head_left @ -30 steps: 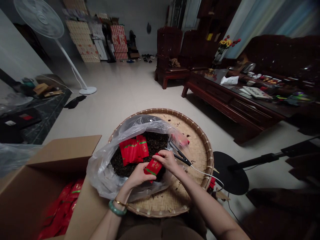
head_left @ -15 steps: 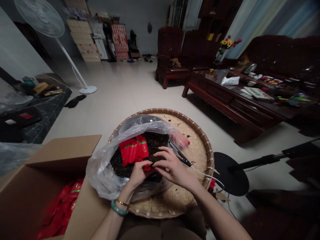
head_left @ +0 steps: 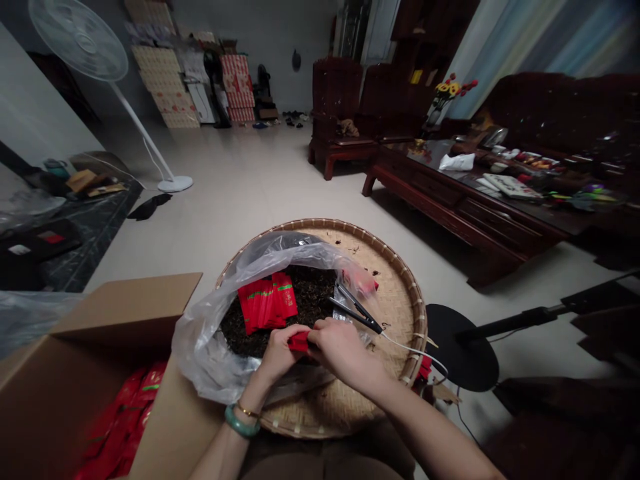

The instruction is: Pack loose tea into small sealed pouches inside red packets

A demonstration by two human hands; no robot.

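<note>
Both hands hold one small red packet (head_left: 299, 343) over the front of an open clear plastic bag (head_left: 200, 360). My left hand (head_left: 278, 353) pinches its left side, and my right hand (head_left: 343, 347) has its fingers closed on the right side, hiding much of it. Dark loose tea leaves (head_left: 315, 293) fill the bag. On them lies a fanned row of red packets (head_left: 265, 303) with green stripes. Just beyond my right hand rests a black heat-sealing clamp (head_left: 357, 310) with its jaws apart and a white cord. The bag sits on a round woven bamboo tray (head_left: 400, 300).
At the left stands an open cardboard box (head_left: 130, 300) with red packets (head_left: 120, 420) inside. A black round stand base (head_left: 463, 347) is on the floor right of the tray. Farther off are a white fan (head_left: 175, 183) and a dark wooden table (head_left: 450, 193).
The packet, earlier face up between both hands, is now tilted and mostly covered. My right fingers spread over it half a second ago, then closed on it.
</note>
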